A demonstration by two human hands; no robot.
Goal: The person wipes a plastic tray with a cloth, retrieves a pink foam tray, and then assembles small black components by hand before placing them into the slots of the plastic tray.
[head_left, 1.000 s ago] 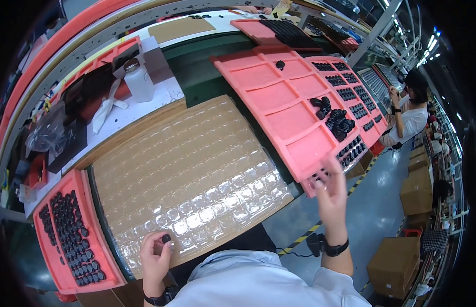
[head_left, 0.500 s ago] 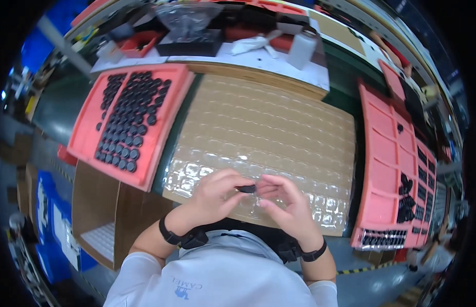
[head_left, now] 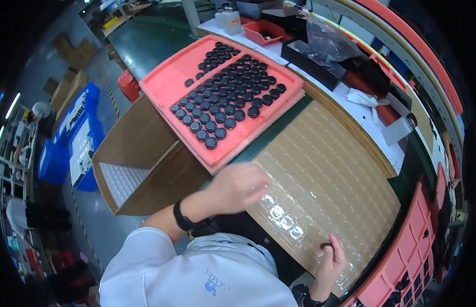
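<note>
My left hand (head_left: 240, 187) hovers over the near left edge of a clear plastic blister tray (head_left: 320, 169), close to the corner of a pink tray. Its fingers look curled but are smeared by motion, so whether they hold anything cannot be told. Farther right, my right hand (head_left: 332, 263) is above the blister tray's near side, pinching a small black part (head_left: 326, 245) between thumb and fingers. The pink tray (head_left: 164, 84) at the left carries many round black caps (head_left: 217, 97) in two divided sections.
A cardboard box (head_left: 189, 169) with white trays inside stands left, below the pink tray. Another pink tray (head_left: 402, 256) with compartments of black parts lies at right. A white bottle (head_left: 398, 130), a glove (head_left: 362, 97) and a red bin (head_left: 263, 33) sit along the back.
The view has turned left. My hands, together earlier around the black part, are now apart: the left has moved toward the pink tray of caps, and the black part is in my right hand.
</note>
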